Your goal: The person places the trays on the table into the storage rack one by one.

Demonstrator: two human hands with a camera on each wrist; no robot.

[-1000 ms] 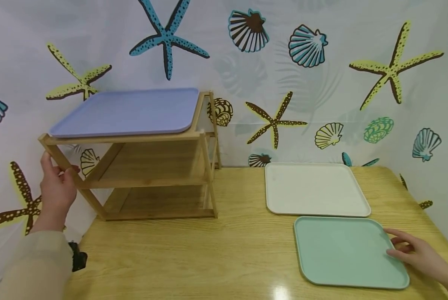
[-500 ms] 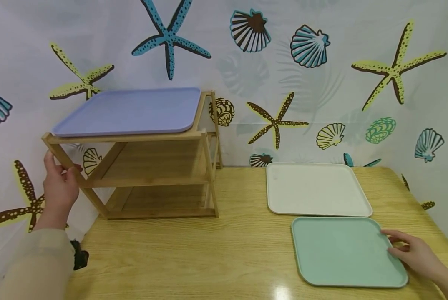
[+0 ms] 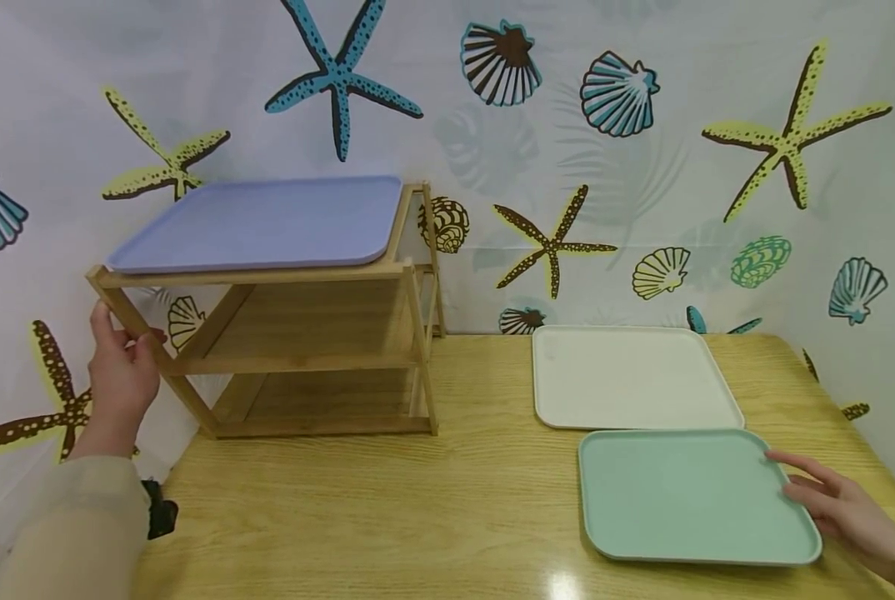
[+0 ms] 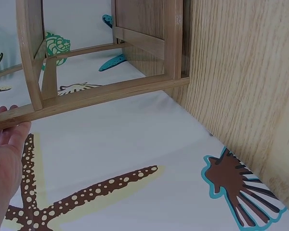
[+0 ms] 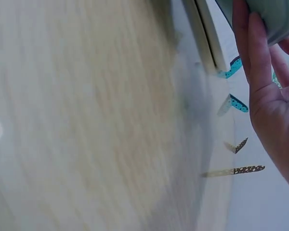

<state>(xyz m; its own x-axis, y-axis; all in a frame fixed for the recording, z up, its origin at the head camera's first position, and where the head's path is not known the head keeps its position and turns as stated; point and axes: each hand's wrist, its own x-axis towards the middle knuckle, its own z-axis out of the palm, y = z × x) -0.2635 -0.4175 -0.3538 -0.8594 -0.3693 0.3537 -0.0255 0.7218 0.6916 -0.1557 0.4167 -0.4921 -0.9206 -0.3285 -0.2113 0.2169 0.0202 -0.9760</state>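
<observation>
Cloth (image 3: 522, 167) backs the table (image 3: 447, 492); left hand (image 3: 123, 375) grips a rack (image 3: 305, 364), lavender tray (image 3: 263, 221) atop — right of it, right hand (image 3: 841, 508) holds green tray (image 3: 698, 496).

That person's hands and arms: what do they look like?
The left hand and right hand are ungloved. A plain cream sleeve ends near the left wrist; none shows on the right. A small black object shows beside the sleeve.

Soft, even light, small white glare on the near table (image 3: 387, 517), dimmer inside the rack (image 3: 323, 429), right wrist view hazy, wood grain blurred, soft grey shadow.
</observation>
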